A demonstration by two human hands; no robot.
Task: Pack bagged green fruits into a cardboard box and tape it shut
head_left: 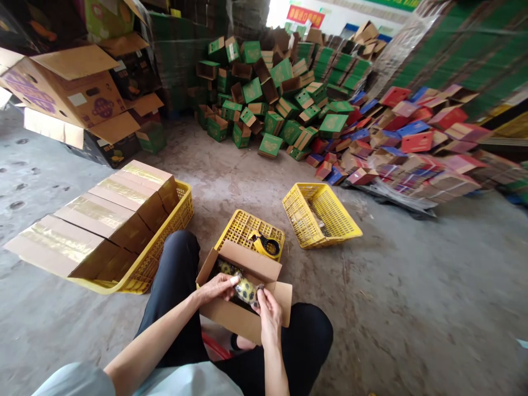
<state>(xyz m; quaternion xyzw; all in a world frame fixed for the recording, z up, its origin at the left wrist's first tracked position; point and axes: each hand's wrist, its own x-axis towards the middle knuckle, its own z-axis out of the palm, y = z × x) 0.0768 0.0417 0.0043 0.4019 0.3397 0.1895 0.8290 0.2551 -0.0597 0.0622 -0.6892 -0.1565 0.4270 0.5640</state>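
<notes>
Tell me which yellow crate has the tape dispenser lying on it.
The middle crate, just beyond the open carton: the tape dispenser lies on top of it. The left crate holds taped boxes; the right crate is open-topped.

Far off, green cartons point(252, 90) lie in a messy heap, with red and blue cartons point(416, 142) on the right.

a scuffed grey floor point(396, 319) runs back to heaps of green cartons point(270, 144) and red-and-blue cartons point(416, 142); behind them a red banner point(306, 16) hangs against a bright white wall point(350, 14), plastic-wrapped stacks point(466, 60) at right.
</notes>
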